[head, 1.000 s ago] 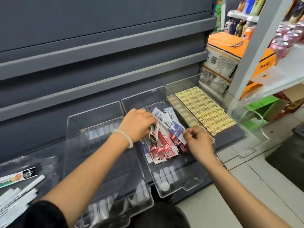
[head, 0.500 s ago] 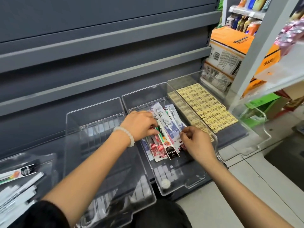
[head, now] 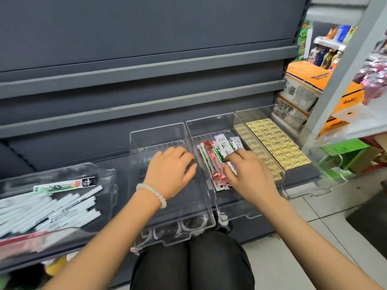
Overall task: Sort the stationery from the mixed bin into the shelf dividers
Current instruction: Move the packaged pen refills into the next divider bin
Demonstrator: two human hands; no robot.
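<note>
The left hand (head: 170, 171) has come off the red-and-green packeted pen refills (head: 215, 162) and hovers relaxed, fingers spread, over the empty clear plastic divider tray (head: 167, 231) at nine o'clock — the right hand (head: 247, 174) alone grips the packets, likely squaring them.

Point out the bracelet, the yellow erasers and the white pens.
bracelet (head: 154, 194): head view, beads on the left wrist.
yellow erasers (head: 278, 144): head view, middle of the block.
white pens (head: 52, 210): head view, middle of the pile.

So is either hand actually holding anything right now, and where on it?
Left hand holds nothing. Right hand has fingers curled on the packets near their front ends; a real grip cannot be told.
</note>
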